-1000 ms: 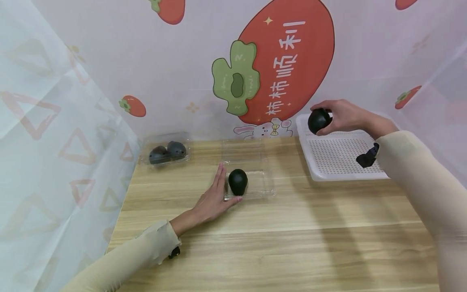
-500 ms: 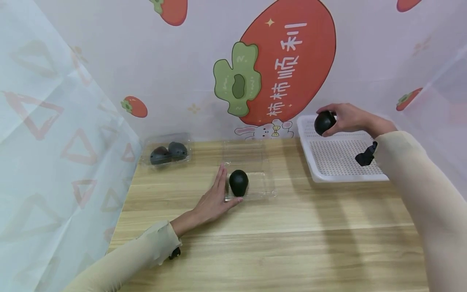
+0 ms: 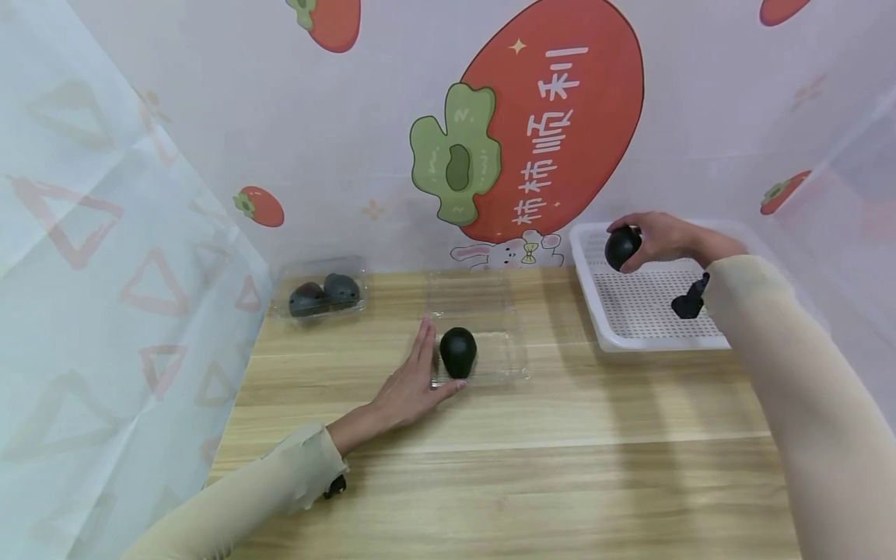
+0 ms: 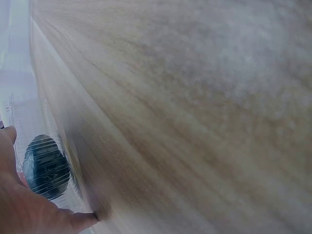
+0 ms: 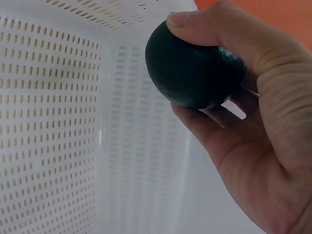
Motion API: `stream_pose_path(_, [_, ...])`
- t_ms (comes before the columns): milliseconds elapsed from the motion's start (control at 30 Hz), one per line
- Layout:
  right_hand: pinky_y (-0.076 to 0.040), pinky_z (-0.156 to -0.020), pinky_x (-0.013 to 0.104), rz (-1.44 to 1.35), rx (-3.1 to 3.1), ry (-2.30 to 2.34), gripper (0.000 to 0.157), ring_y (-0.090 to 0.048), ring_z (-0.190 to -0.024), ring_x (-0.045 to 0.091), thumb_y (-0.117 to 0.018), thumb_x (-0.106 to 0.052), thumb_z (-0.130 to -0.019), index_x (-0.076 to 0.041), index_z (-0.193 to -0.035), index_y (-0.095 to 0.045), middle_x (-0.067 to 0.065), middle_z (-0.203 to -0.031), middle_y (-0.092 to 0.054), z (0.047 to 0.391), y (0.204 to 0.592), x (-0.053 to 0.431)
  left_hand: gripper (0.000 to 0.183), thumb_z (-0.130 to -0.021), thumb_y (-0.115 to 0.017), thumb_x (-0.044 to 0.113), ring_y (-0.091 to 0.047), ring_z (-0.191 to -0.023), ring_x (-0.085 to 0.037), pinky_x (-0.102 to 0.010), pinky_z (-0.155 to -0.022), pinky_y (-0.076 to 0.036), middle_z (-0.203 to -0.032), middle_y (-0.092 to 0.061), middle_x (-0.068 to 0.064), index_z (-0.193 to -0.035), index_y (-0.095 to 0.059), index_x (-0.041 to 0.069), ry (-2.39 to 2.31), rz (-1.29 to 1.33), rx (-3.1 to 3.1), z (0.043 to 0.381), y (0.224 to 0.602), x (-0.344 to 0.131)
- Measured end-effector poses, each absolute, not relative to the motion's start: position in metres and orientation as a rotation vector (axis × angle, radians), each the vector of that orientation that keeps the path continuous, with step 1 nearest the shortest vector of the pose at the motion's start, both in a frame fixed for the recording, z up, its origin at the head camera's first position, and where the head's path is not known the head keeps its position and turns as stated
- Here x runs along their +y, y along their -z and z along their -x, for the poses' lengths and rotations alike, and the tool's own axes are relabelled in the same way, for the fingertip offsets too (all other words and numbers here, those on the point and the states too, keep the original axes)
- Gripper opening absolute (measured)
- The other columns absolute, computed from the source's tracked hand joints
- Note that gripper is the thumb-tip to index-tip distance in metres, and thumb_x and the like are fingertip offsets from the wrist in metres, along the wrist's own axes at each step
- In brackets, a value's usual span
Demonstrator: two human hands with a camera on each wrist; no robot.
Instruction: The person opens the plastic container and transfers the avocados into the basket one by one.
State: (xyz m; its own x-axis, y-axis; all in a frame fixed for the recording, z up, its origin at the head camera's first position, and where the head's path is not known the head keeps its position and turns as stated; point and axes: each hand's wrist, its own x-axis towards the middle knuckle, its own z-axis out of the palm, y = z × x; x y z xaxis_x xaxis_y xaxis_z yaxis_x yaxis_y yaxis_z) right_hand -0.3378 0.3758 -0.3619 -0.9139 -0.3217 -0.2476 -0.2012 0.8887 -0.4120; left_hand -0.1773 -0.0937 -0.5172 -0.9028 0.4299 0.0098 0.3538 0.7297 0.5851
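Observation:
In the head view my right hand [image 3: 661, 237] holds a dark avocado [image 3: 623, 249] over the left part of a white perforated basket [image 3: 609, 342]. Seen from the right wrist, the thumb lies on one side of that smooth avocado [image 5: 190, 68] and the fingers on the other. My left hand [image 3: 409, 385] rests against a clear plastic box [image 3: 497, 362], fingers straight along its left side and thumb at its front edge. Inside this box, at the left, sits another dark avocado [image 3: 458, 352]. The box's lid [image 3: 469, 294] lies folded back behind it.
A second clear plastic box [image 3: 318, 288], at the table's back left, contains two dark avocados. Behind the wooden table [image 3: 518, 467] stands a white backdrop with persimmon prints, and white sheets hang on both sides.
My right hand has moved right and down with the avocado, lower over the basket. The left hand and the box stay in place.

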Motion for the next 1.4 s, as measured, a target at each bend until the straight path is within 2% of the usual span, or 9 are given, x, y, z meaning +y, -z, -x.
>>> stream_pose_path(167, [-0.045,-0.104,0.068,0.332,2.709,0.566,0.083,-0.046,-0.127,0.051,-0.092,-0.013,-0.08,0.0,-0.15,-0.05,0.035,-0.145,-0.047,0.34,0.373,0.38,0.115,-0.098,-0.064,0.066,-0.044,-0.15,-0.033,-0.031,-0.068,-0.052,-0.179,0.014,-0.006,-0.17,0.004,0.007,-0.899,-0.643,2.811,0.177,0.518,-0.093])
stream_pose_path(400, [-0.045,-0.105,0.069,0.305,2.675,0.597,0.082,-0.045,-0.126,0.051,-0.092,-0.012,-0.08,0.0,-0.149,-0.05,0.035,-0.145,-0.046,0.344,0.383,0.383,0.115,-0.099,-0.067,0.062,-0.048,-0.146,-0.034,-0.03,-0.063,-0.05,-0.179,0.012,-0.007,-0.17,0.007,0.011,-0.931,-0.652,2.796,0.176,0.515,-0.093])
stream_pose_path(533, [-0.042,-0.107,0.07,0.311,2.657,0.61,0.082,-0.044,-0.128,0.051,-0.092,-0.011,-0.079,0.0,-0.148,-0.051,0.035,-0.147,-0.045,0.345,0.388,0.383,0.115,-0.099,-0.066,0.063,-0.044,-0.149,-0.033,-0.03,-0.064,-0.051,-0.179,0.014,-0.005,-0.17,0.009,0.012,-0.931,-0.646,2.791,0.176,0.515,-0.093])
stream_pose_path(667, [-0.04,-0.109,0.072,0.301,2.644,0.609,0.081,-0.042,-0.129,0.052,-0.092,-0.01,-0.079,0.0,-0.148,-0.05,0.035,-0.148,-0.044,0.346,0.392,0.382,0.115,-0.099,-0.067,0.062,-0.04,-0.152,-0.033,-0.033,-0.071,-0.053,-0.179,0.014,-0.005,-0.17,0.007,0.011,-0.935,-0.647,2.79,0.176,0.515,-0.092])
stream_pose_path(933, [-0.038,-0.111,0.073,0.304,2.626,0.559,0.079,-0.041,-0.13,0.052,-0.093,-0.009,-0.078,0.002,-0.146,-0.052,0.034,-0.147,-0.044,0.351,0.399,0.378,0.114,-0.099,-0.066,0.062,-0.045,-0.148,-0.034,-0.033,-0.067,-0.052,-0.179,0.014,-0.005,-0.17,0.002,0.005,-0.942,-0.652,2.792,0.177,0.515,-0.093])
stream_pose_path(1167, [-0.036,-0.112,0.073,0.257,2.605,0.552,0.082,-0.041,-0.13,0.051,-0.093,-0.008,-0.077,0.002,-0.147,-0.051,0.034,-0.149,-0.043,0.355,0.404,0.38,0.115,-0.099,-0.066,0.062,-0.037,-0.154,-0.032,-0.042,-0.083,-0.057,-0.178,0.015,-0.005,-0.17,0.004,0.005,-0.946,-0.655,2.787,0.177,0.517,-0.094])
stream_pose_path(1300, [-0.035,-0.112,0.073,0.256,2.595,0.562,0.084,-0.042,-0.13,0.051,-0.094,-0.008,-0.075,0.003,-0.146,-0.051,0.035,-0.147,-0.043,0.356,0.406,0.383,0.115,-0.099,-0.066,0.062,-0.034,-0.155,-0.032,-0.046,-0.09,-0.058,-0.178,0.015,-0.005,-0.17,0.004,0.006,-0.942,-0.656,2.785,0.177,0.517,-0.094])
stream_pose_path(1400, [-0.037,-0.111,0.072,0.278,2.598,0.565,0.084,-0.044,-0.129,0.05,-0.095,-0.007,-0.074,0.004,-0.145,-0.052,0.035,-0.145,-0.046,0.355,0.408,0.385,0.114,-0.099,-0.066,0.061,-0.028,-0.158,-0.031,-0.05,-0.101,-0.055,-0.178,0.015,-0.006,-0.17,0.004,0.007,-0.939,-0.65,2.782,0.177,0.517,-0.095])
